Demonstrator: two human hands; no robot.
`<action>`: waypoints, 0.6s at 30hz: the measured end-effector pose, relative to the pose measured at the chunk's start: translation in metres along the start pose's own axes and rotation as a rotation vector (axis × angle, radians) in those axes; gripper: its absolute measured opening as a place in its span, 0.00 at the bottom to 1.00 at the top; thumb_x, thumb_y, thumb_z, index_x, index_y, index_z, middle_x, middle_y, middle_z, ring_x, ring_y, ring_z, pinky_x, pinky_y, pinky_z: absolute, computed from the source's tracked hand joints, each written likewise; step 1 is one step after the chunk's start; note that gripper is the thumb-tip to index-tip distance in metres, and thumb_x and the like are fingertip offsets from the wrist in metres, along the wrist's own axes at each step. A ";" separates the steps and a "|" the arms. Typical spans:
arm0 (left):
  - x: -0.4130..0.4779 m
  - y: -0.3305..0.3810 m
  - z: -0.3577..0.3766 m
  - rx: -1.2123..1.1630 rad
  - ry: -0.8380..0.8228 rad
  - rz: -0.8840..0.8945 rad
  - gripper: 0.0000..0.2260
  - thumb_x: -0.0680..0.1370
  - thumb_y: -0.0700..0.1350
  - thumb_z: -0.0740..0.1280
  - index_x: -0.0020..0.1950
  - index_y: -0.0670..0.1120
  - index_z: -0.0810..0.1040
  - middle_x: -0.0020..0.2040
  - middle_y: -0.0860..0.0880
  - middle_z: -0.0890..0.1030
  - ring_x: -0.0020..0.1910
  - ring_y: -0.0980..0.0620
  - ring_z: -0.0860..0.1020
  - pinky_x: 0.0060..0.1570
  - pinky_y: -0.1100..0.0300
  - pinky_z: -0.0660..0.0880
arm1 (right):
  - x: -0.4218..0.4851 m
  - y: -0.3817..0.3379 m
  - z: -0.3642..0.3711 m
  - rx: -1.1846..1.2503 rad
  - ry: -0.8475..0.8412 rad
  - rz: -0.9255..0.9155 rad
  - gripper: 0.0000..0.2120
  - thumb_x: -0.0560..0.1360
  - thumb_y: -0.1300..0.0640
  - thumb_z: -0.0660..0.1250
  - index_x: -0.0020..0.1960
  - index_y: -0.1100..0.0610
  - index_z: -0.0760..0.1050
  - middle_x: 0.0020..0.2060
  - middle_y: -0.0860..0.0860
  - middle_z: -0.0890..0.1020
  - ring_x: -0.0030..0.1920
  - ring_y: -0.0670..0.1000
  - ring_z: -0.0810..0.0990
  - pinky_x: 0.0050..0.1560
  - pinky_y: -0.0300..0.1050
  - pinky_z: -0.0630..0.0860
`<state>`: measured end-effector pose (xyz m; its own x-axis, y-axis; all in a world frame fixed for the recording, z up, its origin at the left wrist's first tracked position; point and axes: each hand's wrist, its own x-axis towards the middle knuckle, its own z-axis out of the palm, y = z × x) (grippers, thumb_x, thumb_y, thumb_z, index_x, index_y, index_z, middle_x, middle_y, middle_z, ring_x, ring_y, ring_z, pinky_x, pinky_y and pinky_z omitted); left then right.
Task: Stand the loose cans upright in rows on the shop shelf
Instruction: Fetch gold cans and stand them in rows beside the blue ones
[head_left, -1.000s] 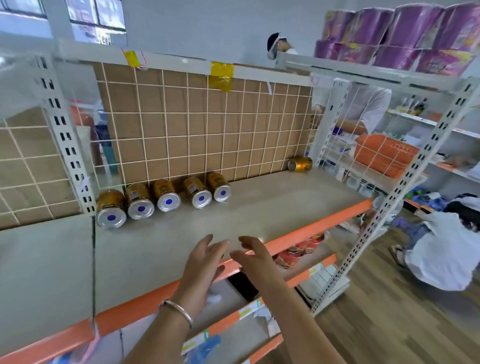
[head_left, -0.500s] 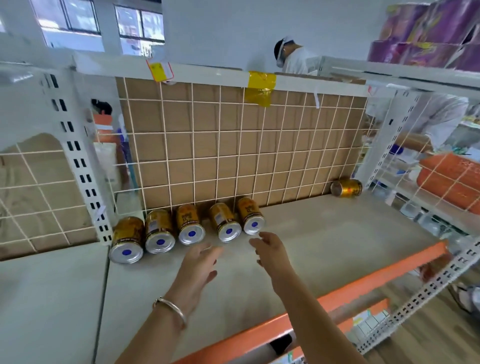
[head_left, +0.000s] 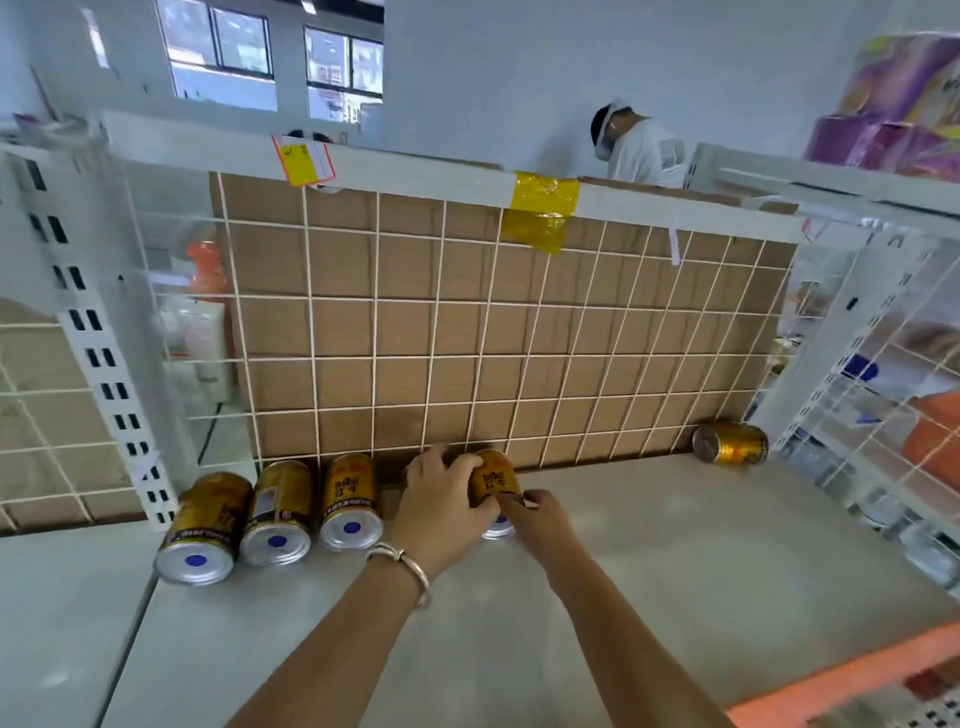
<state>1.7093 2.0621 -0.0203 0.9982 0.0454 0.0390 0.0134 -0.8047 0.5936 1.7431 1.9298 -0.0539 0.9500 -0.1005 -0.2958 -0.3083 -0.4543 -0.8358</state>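
1. Shelf (head_left: 675, 571): I see a pale grey deck with a wire grid (head_left: 519, 358) behind it. Brown cardboard (head_left: 571, 291) backs the grid.
2. Row of cans, all on their sides along the foot of the grid with silver ends toward me:
   - first can (head_left: 202, 525), leftmost, beside the slotted post (head_left: 93, 358);
   - second can (head_left: 278, 512), touching the first;
   - third can (head_left: 350, 501), just beside the second;
   - fourth can (head_left: 408, 471), almost wholly hidden under my left hand;
   - fifth can (head_left: 493, 480), rightmost of the row.
3. Lone can (head_left: 730, 442): on its side in the far right corner, well apart from the row.
4. Left hand (head_left: 441, 504): fingers curled down over the fourth can and wrapped round it; the thumb side touches the fifth can. A bangle (head_left: 410, 564) sits on the wrist.
5. Right hand (head_left: 540, 525): fingertips curled onto the near end of the fifth can, clamped there.
6. No can stands upright.
7. Behind the shelf a person (head_left: 639, 150) in white bends over. Yellow tape (head_left: 545, 208) is on the top rail.
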 end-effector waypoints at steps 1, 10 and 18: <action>0.005 0.000 0.004 0.051 -0.044 -0.017 0.23 0.76 0.56 0.63 0.70 0.52 0.66 0.74 0.45 0.59 0.74 0.43 0.55 0.71 0.49 0.62 | 0.004 0.000 -0.001 -0.046 -0.030 -0.004 0.25 0.75 0.51 0.67 0.67 0.62 0.68 0.53 0.56 0.75 0.49 0.52 0.74 0.46 0.41 0.71; -0.007 -0.017 0.014 0.007 0.159 -0.282 0.22 0.74 0.55 0.68 0.63 0.46 0.67 0.64 0.44 0.64 0.62 0.42 0.66 0.60 0.53 0.69 | 0.022 -0.005 0.016 -0.207 -0.134 -0.020 0.30 0.64 0.48 0.72 0.62 0.59 0.71 0.50 0.54 0.77 0.50 0.55 0.76 0.48 0.44 0.75; -0.027 -0.006 0.017 -0.274 0.111 -0.532 0.31 0.69 0.46 0.74 0.63 0.44 0.59 0.55 0.46 0.62 0.55 0.46 0.71 0.54 0.56 0.71 | 0.014 0.010 0.012 -0.316 -0.188 -0.054 0.32 0.68 0.44 0.70 0.65 0.58 0.65 0.55 0.55 0.72 0.51 0.53 0.74 0.46 0.43 0.72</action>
<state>1.6835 2.0560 -0.0384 0.8464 0.4728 -0.2453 0.4787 -0.4735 0.7393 1.7524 1.9341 -0.0722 0.9295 0.0821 -0.3596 -0.1994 -0.7084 -0.6771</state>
